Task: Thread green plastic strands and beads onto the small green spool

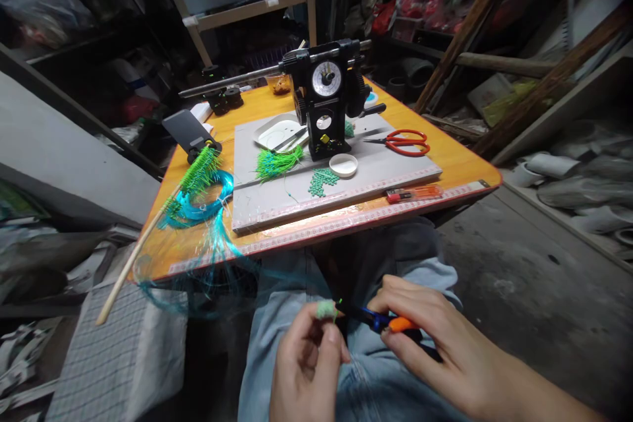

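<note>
My left hand (pixel 314 362) is closed above my lap, thumb against fingers, with green wrapping (pixel 326 309) around one fingertip. A thin green strand (pixel 335 318) comes out at the pinch; its ends are too small to follow. Beside it, my right hand (pixel 430 330) is wrapped round a pair of pliers (pixel 378 322) with dark jaws, a blue middle and an orange grip. The jaws point left and reach the taped fingertip, where a bright green bit shows at the tip. Whether the jaws are closed on the strand I cannot tell.
On the table (pixel 168 257) stands a black machine with a dial (pixel 326 79), on a grey board (pixel 277 201). Green beads (pixel 322 181), a white cap (pixel 343 165), red-handled scissors (pixel 408 142), a cutter knife (pixel 415 194), green strands (pixel 279 163) and a blue line coil (pixel 198 211) lie around it.
</note>
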`<state>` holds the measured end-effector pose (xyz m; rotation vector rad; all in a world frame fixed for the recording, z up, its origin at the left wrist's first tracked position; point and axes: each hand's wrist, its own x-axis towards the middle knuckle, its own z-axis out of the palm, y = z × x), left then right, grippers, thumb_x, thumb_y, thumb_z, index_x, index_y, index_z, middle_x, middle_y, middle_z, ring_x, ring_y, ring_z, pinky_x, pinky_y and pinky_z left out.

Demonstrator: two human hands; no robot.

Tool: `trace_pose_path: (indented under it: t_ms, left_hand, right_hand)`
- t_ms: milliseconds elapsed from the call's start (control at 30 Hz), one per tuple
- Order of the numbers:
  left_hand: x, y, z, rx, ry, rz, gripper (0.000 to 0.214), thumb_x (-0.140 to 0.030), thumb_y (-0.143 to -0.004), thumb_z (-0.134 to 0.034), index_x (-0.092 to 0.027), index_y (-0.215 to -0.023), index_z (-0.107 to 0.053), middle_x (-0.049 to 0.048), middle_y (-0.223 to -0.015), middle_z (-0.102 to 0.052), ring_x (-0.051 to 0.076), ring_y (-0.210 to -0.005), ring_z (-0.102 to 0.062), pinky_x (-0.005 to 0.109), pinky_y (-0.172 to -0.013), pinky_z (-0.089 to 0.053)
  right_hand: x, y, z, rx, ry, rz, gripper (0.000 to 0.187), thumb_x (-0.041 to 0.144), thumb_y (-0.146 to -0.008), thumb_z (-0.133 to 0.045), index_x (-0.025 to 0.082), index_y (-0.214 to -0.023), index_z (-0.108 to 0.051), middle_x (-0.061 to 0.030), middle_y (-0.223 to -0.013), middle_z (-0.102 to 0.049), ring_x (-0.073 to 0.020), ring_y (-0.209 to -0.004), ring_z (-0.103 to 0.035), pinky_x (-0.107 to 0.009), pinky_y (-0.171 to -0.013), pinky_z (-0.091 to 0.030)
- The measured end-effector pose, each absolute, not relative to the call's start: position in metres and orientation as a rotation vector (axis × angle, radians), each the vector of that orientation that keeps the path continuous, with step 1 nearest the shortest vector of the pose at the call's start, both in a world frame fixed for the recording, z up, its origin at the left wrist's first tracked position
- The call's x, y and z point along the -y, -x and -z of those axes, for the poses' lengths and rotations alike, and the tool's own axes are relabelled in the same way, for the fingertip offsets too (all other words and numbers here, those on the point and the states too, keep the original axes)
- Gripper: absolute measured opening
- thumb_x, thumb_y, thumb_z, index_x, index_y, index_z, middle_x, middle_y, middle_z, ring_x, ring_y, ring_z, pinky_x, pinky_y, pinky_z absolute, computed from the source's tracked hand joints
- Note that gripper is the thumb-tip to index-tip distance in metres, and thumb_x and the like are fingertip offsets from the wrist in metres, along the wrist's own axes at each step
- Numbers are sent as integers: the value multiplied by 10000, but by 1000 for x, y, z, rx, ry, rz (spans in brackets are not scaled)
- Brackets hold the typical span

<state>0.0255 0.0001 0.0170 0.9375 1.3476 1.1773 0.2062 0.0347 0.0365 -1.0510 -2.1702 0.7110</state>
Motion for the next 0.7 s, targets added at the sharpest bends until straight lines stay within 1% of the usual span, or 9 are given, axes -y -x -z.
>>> trace_pose_path:
  t_ms: [67, 133, 233, 333, 400, 467, 533, 600, 700]
  left_hand:
    - [1, -28, -18, -1398, -1143, -1197, 197, -294, -866, -546, -181, -722, -619, -9, -579, -512, 134, -553, -478, 238, -555, -365]
    - [1, -31, -17, -1395, -1324, -1278, 247, -196, -867, -480, -195, -636, -568, -8, -587, -496, 139, -560, -468, 251, -566, -356]
    - [3, -34, -15, -1343, -1469, -1439, 287, -119, -860, -433, -208, -608, -536, -20, -568, -468, 134, -543, -449, 249, -562, -343]
    - [8, -34, -10, -1386, -1417, -1459, 278, -187, -884, -473, -218, -630, -584, -16, -561, -487, 141, -522, -438, 257, -545, -344]
    - [10, -33, -7, -1465, -1287, -1355, 237, -280, -891, -516, -215, -703, -645, -3, -591, -521, 144, -515, -445, 258, -521, -345]
    - [9, -30, -8, -1478, -1157, -1252, 248, -366, -892, -533, -205, -781, -684, -1, -596, -532, 143, -514, -464, 251, -510, -356]
    - [5, -28, -10, -1428, -1113, -1229, 282, -421, -882, -551, -203, -781, -697, 2, -606, -545, 143, -542, -495, 245, -541, -385]
    - [-1, -27, -15, -1383, -1162, -1279, 274, -440, -860, -583, -209, -772, -701, 21, -707, -576, 163, -650, -541, 253, -621, -415]
    - [-8, -27, -20, -1376, -1268, -1372, 209, -408, -862, -586, -246, -904, -712, 44, -979, -563, 186, -852, -550, 259, -726, -407]
  right_hand:
    - [-34, -204, -31, 2184, 1060, -656, 92, 167, -851, -465, 207, -843, -548, -55, -731, -620, -218, -679, -589, -312, -557, -438]
    - [-33, -202, -25, 2191, 1054, -610, 111, 149, -830, -457, 192, -870, -551, -73, -766, -635, -233, -708, -591, -327, -566, -429]
    - [-31, -199, -21, 2168, 1013, -584, 131, 146, -831, -438, 187, -884, -551, -83, -774, -646, -239, -716, -594, -326, -552, -417]
    - [-31, -198, -24, 2126, 1006, -607, 137, 145, -845, -423, 199, -860, -547, -61, -722, -633, -221, -672, -588, -311, -543, -418]
    - [-33, -199, -27, 2120, 1041, -634, 135, 146, -854, -427, 206, -842, -547, -52, -711, -628, -210, -659, -588, -299, -546, -427]
    - [-34, -202, -31, 2127, 1081, -637, 130, 145, -851, -438, 209, -833, -549, -49, -712, -625, -206, -657, -591, -293, -549, -432]
    - [-34, -205, -33, 2135, 1091, -621, 128, 145, -842, -443, 209, -829, -553, -46, -701, -619, -206, -652, -590, -292, -548, -432]
    - [-34, -208, -35, 2137, 1083, -611, 129, 147, -839, -442, 207, -828, -556, -43, -688, -614, -205, -645, -589, -291, -542, -429]
    - [-32, -208, -37, 2147, 1082, -615, 127, 149, -840, -447, 205, -829, -561, -53, -720, -635, -208, -670, -602, -290, -542, -429]
